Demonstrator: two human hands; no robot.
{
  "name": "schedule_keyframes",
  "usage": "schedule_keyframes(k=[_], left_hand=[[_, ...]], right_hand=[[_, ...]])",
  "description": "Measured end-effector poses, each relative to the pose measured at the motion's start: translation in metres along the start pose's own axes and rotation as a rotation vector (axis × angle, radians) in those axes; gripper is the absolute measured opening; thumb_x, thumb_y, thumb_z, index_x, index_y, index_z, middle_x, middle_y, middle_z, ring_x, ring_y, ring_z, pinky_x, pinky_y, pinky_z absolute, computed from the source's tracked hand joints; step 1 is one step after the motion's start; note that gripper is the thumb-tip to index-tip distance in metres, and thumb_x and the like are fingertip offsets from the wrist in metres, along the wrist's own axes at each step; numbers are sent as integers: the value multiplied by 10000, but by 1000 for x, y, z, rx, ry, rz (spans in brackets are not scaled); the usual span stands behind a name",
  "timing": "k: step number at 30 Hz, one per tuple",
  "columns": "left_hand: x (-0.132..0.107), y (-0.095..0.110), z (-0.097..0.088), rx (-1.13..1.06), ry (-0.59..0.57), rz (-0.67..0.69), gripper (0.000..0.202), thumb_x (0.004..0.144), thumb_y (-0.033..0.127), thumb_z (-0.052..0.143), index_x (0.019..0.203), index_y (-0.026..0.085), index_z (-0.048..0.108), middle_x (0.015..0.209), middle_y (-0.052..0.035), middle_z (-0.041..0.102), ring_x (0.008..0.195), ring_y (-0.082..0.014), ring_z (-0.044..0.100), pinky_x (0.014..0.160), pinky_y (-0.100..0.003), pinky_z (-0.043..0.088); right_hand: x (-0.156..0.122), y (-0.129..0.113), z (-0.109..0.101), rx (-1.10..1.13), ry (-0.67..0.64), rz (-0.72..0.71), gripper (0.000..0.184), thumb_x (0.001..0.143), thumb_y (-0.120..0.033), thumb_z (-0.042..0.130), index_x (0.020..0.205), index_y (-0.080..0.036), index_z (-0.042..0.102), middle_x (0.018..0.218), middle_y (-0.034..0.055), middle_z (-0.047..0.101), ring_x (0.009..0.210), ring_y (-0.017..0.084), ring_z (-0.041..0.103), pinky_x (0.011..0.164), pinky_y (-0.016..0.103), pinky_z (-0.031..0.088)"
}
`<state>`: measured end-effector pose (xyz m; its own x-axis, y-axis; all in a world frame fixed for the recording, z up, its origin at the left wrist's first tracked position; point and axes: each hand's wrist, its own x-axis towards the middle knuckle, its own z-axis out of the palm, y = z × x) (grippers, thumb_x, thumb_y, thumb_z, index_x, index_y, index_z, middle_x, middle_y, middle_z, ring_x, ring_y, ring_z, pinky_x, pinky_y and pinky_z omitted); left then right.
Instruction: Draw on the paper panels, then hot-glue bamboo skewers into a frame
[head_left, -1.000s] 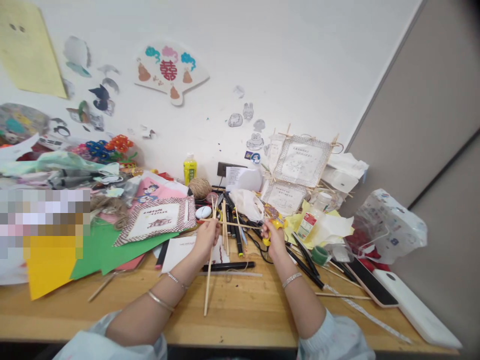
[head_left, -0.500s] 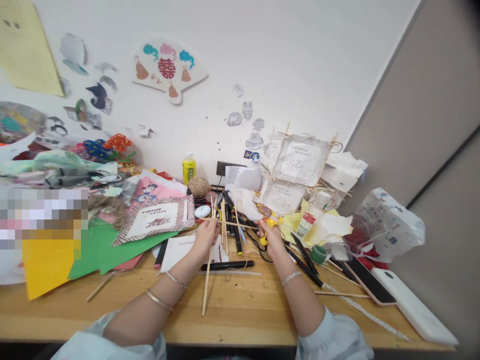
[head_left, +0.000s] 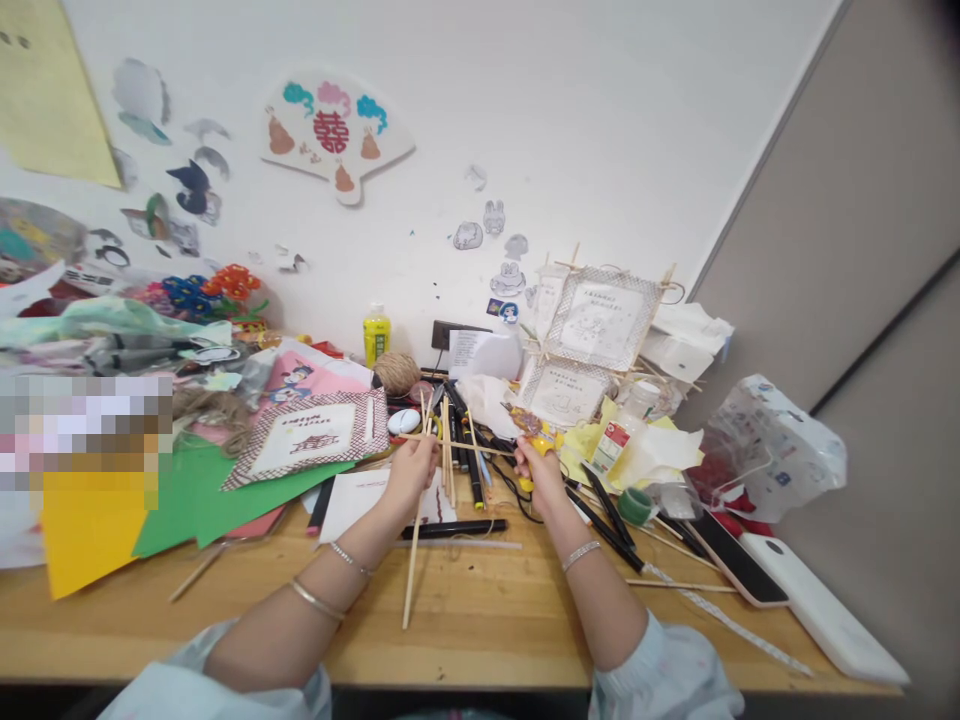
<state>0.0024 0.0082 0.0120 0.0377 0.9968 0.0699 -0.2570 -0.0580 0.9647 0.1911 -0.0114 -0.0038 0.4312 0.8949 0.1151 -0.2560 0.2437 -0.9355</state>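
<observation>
1. Crossed sticks [head_left: 412, 577]: in the L hand [head_left: 415, 466], nr middle of the table [head_left: 495, 640]. One long stick points to 6 o'clock; can't tell if its low end touches the wood. Tips poke out at 12; another stick runs crosswise, 9 to 3.
2. L hand: fingers closed, pinching the sticks where they cross. Two bracelets on that arm.
3. R hand [head_left: 540, 474]: fingers wrapped on a yellow tool [head_left: 537, 442], its patterned end toward 11. Crosswise stick's far end is at these fingers; can't tell if pinched too. One bracelet.
4. From L hand: more loose sticks [head_left: 450, 455] btwn 2 & 3, just beside; twine ball [head_left: 397, 374] and yellow bottle [head_left: 377, 340] btwn 11 & 12, nr wall; patterned panel w/ a house drawing [head_left: 319, 438] btwn 9 & 10, partly over green paper [head_left: 176, 500] at 9; white paper [head_left: 356, 505] at 8; thick black marker [head_left: 454, 530] nr 5.
5. From R hand: stick-framed panels [head_left: 600, 320] at 1, leaning nr wall; clear bottle w/ red label [head_left: 615, 440] at 2; plastic bag [head_left: 780, 440] at 3; green tape roll [head_left: 635, 506], phone [head_left: 739, 560] & white slab [head_left: 825, 610] btwn 3 & 4, the last two side by side.
6. Wall: painted fan [head_left: 337, 135] btwn 11 & 12 from L hand.
</observation>
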Motion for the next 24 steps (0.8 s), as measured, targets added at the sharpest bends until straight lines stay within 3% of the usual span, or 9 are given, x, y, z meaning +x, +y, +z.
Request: schedule_keyframes(k=[18,24], left_hand=[[0,2,1,26,3,-13,189,725,329,496,623,194,411,385,108,300,320,-45,230,319,-165,180],[1,1,0,33,5,-10,192,731,320,479,605,194,408,383,106,294,317,-44,225,315,-166,183]], right_hand=[[6,5,-3,-58,75,16,304,579,-213,695,505,-208,400,331,-118,337,296,38,288,336,195,309],[6,3,-3,-54,92,-13,239,571,-247,691,513,-186,467,371,-76,461,303,40,340,334,186,298]])
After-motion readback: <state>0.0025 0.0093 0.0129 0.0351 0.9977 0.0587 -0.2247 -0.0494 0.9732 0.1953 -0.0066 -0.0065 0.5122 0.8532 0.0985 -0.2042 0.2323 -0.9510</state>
